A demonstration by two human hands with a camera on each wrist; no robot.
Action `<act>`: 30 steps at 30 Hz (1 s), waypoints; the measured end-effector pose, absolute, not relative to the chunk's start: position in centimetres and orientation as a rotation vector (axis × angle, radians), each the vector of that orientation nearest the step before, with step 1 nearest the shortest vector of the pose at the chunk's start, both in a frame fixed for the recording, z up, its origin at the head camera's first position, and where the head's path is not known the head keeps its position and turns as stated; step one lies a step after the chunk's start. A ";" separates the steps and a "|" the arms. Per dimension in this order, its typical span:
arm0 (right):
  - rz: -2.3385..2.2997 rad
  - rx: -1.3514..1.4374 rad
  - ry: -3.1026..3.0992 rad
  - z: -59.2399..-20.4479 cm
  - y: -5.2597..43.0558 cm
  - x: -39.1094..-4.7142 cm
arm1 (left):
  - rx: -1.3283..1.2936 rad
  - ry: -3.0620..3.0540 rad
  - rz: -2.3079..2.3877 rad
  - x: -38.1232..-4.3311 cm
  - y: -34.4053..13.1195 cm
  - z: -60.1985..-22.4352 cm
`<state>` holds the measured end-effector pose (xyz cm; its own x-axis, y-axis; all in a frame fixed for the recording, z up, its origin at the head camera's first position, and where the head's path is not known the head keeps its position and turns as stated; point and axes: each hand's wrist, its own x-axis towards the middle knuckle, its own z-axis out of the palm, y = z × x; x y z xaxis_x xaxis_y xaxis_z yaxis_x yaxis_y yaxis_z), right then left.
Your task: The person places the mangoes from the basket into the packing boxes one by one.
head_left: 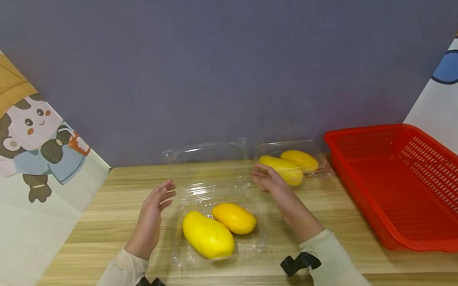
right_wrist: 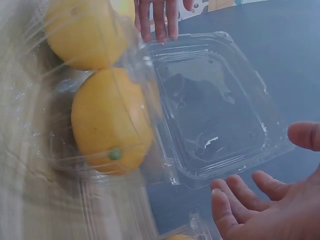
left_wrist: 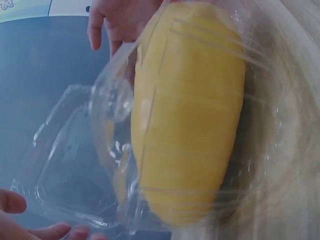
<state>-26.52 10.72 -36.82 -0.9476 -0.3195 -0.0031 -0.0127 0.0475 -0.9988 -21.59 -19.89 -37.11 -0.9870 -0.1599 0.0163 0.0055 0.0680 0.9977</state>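
Note:
A clear plastic clamshell box (head_left: 258,245) lies on the wooden table with its hinged lid (head_left: 207,152) raised at the back. Two yellow mangoes, a larger one (head_left: 208,235) at the left and a smaller one (head_left: 233,218) at the right, rest inside the base. My left hand (head_left: 152,218) is held to the left of the box, fingers extended and holding nothing. On the other side my right hand (head_left: 276,188) hovers beside the lid, its fingers loosely bent around nothing. In the right wrist view, the fingers (right_wrist: 250,197) stand apart from the lid.
A second clear box (head_left: 269,144) behind my right hand holds two more yellow mangoes (head_left: 281,168). At the right stands a red perforated plastic basket (head_left: 359,191). A grey panel (head_left: 219,69) rises along the table's back edge, with printed white panels on both sides.

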 end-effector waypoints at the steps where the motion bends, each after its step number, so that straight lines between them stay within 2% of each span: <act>1: -1.980 -0.338 2.107 -36.7 10.7 -26.5 | 0.155 -2.220 -2.046 -21.6 -19.9 -37.1; 8: -1.861 -0.289 2.151 -36.4 10.7 -26.0 | 0.147 -2.274 -2.032 -21.6 -20.0 -36.7; 30: -1.824 -0.461 2.132 -37.6 12.4 -26.4 | -0.056 -2.013 -2.345 -21.4 -20.0 -37.3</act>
<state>-26.43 12.38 -37.63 -0.9046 -0.4260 -0.0169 -0.0492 0.1437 -0.9884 -21.39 -19.99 -37.30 -0.9981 -0.0147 0.0600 0.0615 -0.1512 0.9866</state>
